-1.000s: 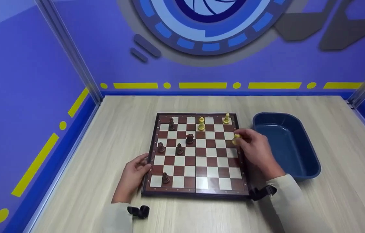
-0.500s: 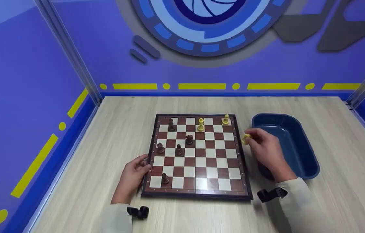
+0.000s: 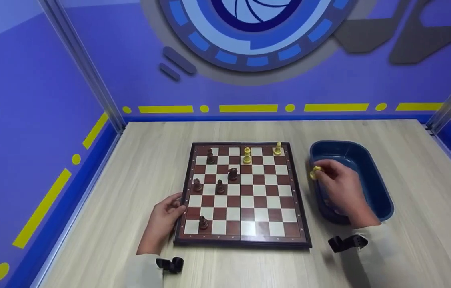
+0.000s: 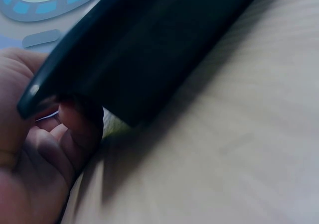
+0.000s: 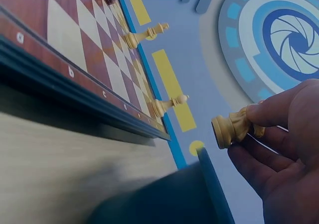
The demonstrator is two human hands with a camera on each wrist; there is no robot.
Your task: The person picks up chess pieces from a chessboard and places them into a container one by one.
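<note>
In the head view, a brown-and-white chessboard [image 3: 261, 203] lies on the table. My left hand [image 3: 162, 222] grips its left edge, thumb near the top and fingers curled underneath in the left wrist view. My right hand [image 3: 343, 192] pinches a yellow chess knight [image 5: 232, 128] between thumb and fingers, tilted with its base outward, over the near-left rim of the blue bin [image 3: 378, 180]. Two yellow pieces stand at the board's far side: a taller one [image 3: 247, 155] and a smaller one [image 3: 277, 149] by the corner. Several dark pieces stand on the left half, including a dark knight [image 3: 232, 173].
The bin stands just right of the board on the pale wooden table [image 3: 149, 160]; my right hand and forearm cover part of its inside. Blue panels with yellow markings [image 3: 248, 108] wall the table at the back and sides.
My right hand has carried the yellow knight rightward, from the board's right edge to above the bin's left rim. The left hand stays at the board's edge.
</note>
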